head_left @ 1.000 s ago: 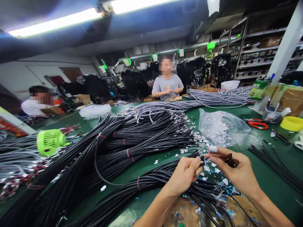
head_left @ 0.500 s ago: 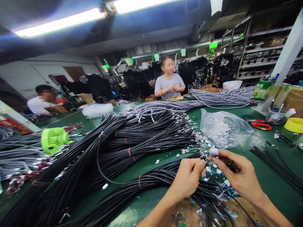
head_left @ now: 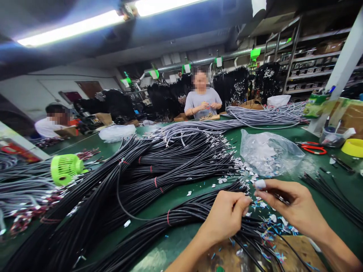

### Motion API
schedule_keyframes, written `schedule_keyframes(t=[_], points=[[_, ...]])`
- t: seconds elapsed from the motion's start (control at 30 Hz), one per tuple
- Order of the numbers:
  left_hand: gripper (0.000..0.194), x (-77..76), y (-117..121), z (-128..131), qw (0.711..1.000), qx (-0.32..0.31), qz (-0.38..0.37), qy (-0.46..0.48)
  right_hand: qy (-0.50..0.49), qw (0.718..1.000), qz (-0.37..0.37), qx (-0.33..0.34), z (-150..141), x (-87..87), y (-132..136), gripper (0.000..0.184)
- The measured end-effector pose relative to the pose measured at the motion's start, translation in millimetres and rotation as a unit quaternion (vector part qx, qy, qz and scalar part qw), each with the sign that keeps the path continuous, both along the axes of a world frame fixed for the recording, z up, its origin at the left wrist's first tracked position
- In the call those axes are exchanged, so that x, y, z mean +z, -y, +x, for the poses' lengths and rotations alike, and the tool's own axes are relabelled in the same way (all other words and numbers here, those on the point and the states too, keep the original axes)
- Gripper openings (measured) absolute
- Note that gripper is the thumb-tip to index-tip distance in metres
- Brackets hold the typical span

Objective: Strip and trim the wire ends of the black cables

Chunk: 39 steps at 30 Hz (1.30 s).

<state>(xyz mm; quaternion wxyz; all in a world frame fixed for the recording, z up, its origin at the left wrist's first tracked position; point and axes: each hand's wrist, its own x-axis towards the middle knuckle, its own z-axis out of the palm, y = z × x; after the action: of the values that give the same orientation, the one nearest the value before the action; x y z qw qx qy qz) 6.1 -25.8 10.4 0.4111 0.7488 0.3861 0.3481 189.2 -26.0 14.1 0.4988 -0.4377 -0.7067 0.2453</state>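
My left hand [head_left: 225, 213] is closed, thumb pressed on the bent forefinger. It grips the end of a black cable, mostly hidden by the fingers. Just to its right, my right hand [head_left: 292, 200] has thumb and forefinger pinched close together; whatever is between them is too small to make out. White tape [head_left: 260, 184] wraps its fingertip. Below the hands lie black cables with stripped, coloured wire ends [head_left: 268, 238]. A bundle of black cables [head_left: 181, 213], tied with a red band, runs leftward from the left hand.
More black cable bundles [head_left: 176, 170] and grey cables [head_left: 198, 128] cover the green table. Beyond the hands lies a clear plastic bag [head_left: 269, 155] of scraps, with red-handled scissors [head_left: 313, 148] to its right. A green fan [head_left: 66, 169] stands left. Two people sit beyond.
My right hand has moved slightly right, widening the gap between the hands. The coloured wires that showed between the fingertips are no longer visible there. My left hand has barely moved.
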Motion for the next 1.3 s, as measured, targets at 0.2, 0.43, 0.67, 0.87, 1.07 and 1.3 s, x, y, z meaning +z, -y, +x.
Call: schedule_keyframes(t=[0.2, 0.43, 0.67, 0.87, 1.07, 1.3], points=[[0.011, 3.0, 1.4, -0.7, 0.996, 0.023, 0.079, -0.021, -0.029, 0.989, -0.124, 0.077, 9.8, 1.7, -7.0, 0.022], [0.027, -0.1, -3.1, -1.2, 0.997, 0.004, 0.067, 0.028, -0.069, 0.986, -0.126, 0.081, -1.0, 0.2, -5.5, 0.023], [0.041, -7.4, -7.8, -2.6, 0.993, -0.031, -0.032, 0.110, -0.007, 0.998, 0.005, 0.058, -0.7, -5.1, 1.3, 0.020], [0.043, -6.6, -8.4, -1.5, 0.989, -0.029, -0.064, 0.133, 0.021, 0.997, 0.062, 0.033, -2.0, -3.4, 1.8, 0.014], [0.043, -5.2, -8.2, -1.5, 0.987, -0.031, -0.071, 0.138, 0.004, 0.995, 0.102, 0.005, -4.8, -2.9, 0.3, 0.017], [0.044, -6.9, -7.9, -0.8, 0.987, -0.036, -0.072, 0.140, -0.008, 0.985, 0.173, -0.013, -9.8, -3.2, 2.7, 0.022]])
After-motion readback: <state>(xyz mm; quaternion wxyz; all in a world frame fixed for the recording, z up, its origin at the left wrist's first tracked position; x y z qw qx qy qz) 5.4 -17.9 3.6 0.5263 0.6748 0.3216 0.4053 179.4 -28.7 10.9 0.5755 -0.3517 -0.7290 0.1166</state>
